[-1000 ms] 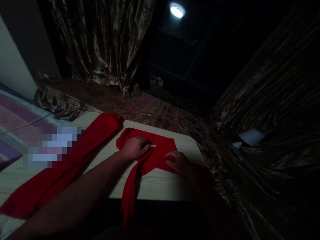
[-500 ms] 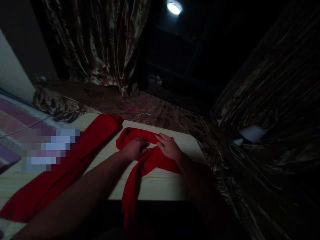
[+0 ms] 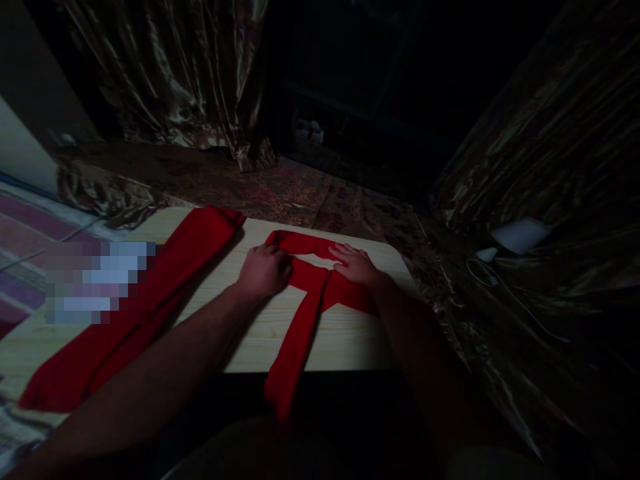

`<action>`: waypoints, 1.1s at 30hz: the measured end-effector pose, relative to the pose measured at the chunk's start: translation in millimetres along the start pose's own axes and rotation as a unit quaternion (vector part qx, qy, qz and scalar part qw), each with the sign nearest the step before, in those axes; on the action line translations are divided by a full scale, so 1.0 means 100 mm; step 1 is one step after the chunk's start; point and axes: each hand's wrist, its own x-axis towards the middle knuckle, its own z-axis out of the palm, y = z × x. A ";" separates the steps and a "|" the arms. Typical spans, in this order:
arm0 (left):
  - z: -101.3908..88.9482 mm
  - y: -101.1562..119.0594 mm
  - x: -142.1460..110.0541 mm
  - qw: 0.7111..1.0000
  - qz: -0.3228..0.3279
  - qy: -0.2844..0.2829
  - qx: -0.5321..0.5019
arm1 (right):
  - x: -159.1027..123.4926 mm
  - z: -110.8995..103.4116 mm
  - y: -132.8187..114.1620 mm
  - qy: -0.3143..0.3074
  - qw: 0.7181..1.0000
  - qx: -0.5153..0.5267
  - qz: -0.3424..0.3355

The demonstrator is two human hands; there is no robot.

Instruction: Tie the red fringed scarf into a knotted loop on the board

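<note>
A red cloth band (image 3: 306,303) lies crossed over itself on a light wooden table (image 3: 345,337); one end hangs over the near edge. My left hand (image 3: 264,269) rests on the table at the left side of the band's loop, fingers curled against the cloth. My right hand (image 3: 356,264) lies flat on the right side of the loop with its fingers stretched out. A second, longer red cloth (image 3: 150,300) lies folded in a diagonal strip on the left part of the table, apart from both hands.
Shiny patterned curtains (image 3: 175,80) hang behind the table, and similar fabric (image 3: 525,167) drapes on the right. A white charger with a cable (image 3: 517,237) lies on that fabric. A striped rug (image 3: 30,233) shows at far left. The room is dim.
The loop of the band has been pulled smaller and flatter. My right hand went from the lower right part of the cloth up onto the loop. The camera tilted down, so the ceiling lamp left view.
</note>
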 end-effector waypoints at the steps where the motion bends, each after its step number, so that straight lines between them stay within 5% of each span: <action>1: 0.02 -0.01 0.00 1.000 -0.003 -0.004 0.001 | -0.01 0.00 0.06 0.001 1.000 -0.001 0.007; 8: 0.23 -0.20 0.32 0.997 0.019 -0.060 -0.033 | -0.05 -0.02 0.21 0.001 0.999 0.012 0.038; 16: 0.27 -0.36 0.56 0.997 0.026 -0.026 -0.065 | 0.04 0.01 0.17 0.011 0.995 0.038 0.088; 21: 0.23 -0.33 0.47 0.996 0.079 0.002 -0.051 | -0.09 -0.05 0.18 0.137 0.985 0.091 0.050; 24: 0.19 -0.26 0.43 0.989 0.123 0.011 -0.076 | -0.29 -0.09 0.09 0.188 0.974 0.124 0.017; 29: 0.16 0.14 0.30 0.963 0.222 -0.015 -0.152 | -0.57 -0.14 -0.16 0.157 0.972 0.154 -0.085; 33: 0.22 0.43 0.22 0.953 0.261 -0.041 -0.149 | -0.60 -0.17 -0.23 0.124 0.978 0.128 -0.103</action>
